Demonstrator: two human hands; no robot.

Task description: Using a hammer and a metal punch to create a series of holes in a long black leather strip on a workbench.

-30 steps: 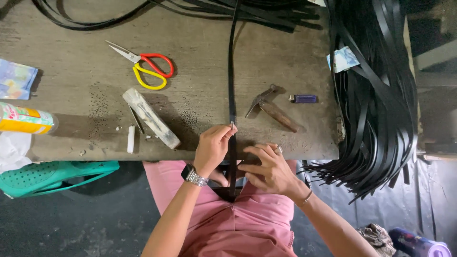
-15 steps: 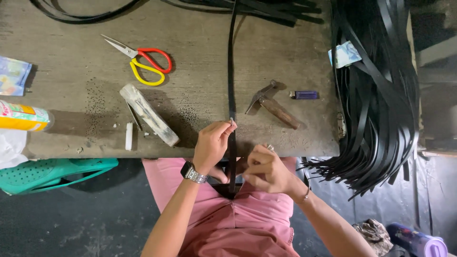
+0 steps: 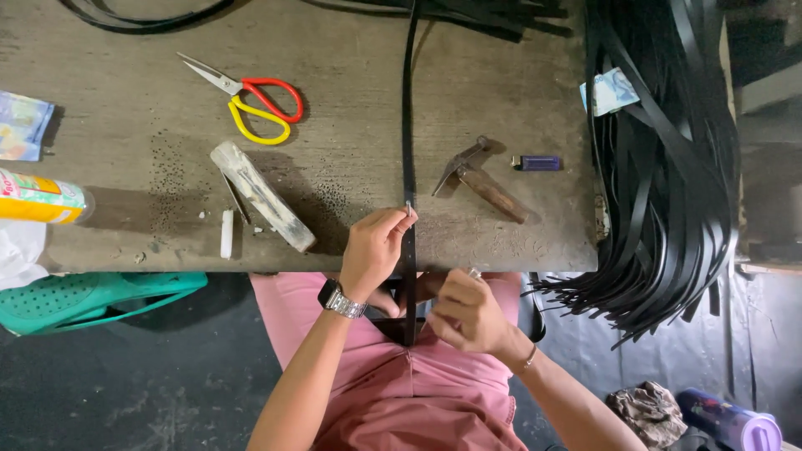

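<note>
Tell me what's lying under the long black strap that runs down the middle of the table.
Under the black strap lies the bare grey tabletop. Near the edge the left hand pinches it; below, the right hand covers part of it, so that end is hidden.

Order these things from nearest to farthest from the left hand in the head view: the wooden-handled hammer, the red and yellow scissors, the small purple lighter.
From the left hand:
1. Wooden-handled hammer, to its right on the table, just past the black strap.
2. Red and yellow scissors, up and to its left.
3. Small purple lighter, farther right, beyond the hammer.
</note>
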